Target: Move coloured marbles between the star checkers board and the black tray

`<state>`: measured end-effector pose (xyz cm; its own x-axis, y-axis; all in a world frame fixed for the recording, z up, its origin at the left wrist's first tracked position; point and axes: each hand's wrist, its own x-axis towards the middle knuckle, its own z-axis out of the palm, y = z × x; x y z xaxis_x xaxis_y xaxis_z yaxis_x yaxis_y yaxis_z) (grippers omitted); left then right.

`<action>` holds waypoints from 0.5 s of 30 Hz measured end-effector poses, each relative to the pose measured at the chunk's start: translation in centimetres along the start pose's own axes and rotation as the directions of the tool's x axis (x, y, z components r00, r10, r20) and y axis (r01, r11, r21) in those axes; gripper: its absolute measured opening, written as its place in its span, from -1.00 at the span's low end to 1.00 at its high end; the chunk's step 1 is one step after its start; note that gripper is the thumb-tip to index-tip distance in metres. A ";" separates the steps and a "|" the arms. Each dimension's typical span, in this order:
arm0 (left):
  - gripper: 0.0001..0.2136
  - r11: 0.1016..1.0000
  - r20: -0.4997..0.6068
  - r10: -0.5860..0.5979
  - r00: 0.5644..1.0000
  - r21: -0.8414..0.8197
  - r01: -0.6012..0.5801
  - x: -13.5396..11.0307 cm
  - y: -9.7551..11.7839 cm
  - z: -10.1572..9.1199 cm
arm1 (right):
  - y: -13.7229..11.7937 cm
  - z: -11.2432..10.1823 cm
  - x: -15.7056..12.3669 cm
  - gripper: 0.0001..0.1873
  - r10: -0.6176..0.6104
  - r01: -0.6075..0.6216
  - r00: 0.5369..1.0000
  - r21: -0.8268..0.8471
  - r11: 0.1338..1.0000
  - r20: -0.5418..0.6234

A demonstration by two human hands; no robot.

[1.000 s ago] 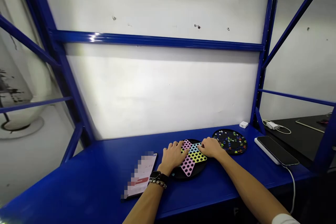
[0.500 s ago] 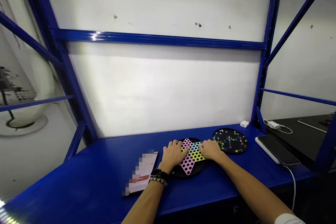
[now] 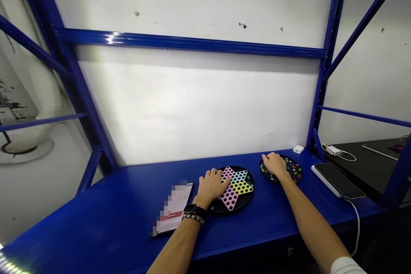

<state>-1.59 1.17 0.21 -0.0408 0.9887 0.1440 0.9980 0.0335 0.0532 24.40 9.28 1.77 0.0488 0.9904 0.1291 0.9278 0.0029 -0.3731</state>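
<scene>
A round black board (image 3: 245, 200) with a star of pink, yellow and blue holes lies on the blue shelf (image 3: 96, 222). My left hand (image 3: 212, 185) rests flat on the board's left side, fingers spread. It wears a watch and a bead bracelet at the wrist. To the right lies a black round tray (image 3: 295, 170) holding several coloured marbles. My right hand (image 3: 275, 164) is over this tray, fingers curled down onto the marbles. Whether it holds one is hidden.
A phone (image 3: 173, 209) lies left of the board. Another phone (image 3: 337, 180) on a white pad with a cable lies at the right. A small white box (image 3: 298, 149) sits by the wall. Blue rack posts and a crossbar (image 3: 192, 45) frame the space.
My right hand has left the star board and moved right onto the marble tray. My left hand stays on the board. The view has shifted slightly.
</scene>
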 end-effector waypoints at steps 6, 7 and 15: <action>-0.46 1.000 -0.007 0.014 1.000 -0.023 -0.014 -0.2 0.2 -0.3 | 2.7 -0.3 0.9 -0.68 0.058 -0.057 0.998 -0.135 0.989 0.005; -0.46 1.000 -0.010 0.015 1.000 -0.026 -0.015 -0.2 0.2 -0.4 | 2.3 -0.2 0.7 -0.68 0.003 -0.004 1.000 -0.118 0.993 -0.008; -0.46 1.000 -0.020 0.018 1.000 -0.012 -0.018 -0.1 0.1 -0.1 | -3.9 2.4 -3.0 -0.70 -0.483 0.474 0.867 0.096 0.875 0.126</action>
<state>-1.52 1.03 0.28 -0.0239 0.9861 0.1643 0.9980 0.0138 0.0620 19.75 6.58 0.65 -0.4522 0.8744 0.1762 0.7999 0.4849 -0.3535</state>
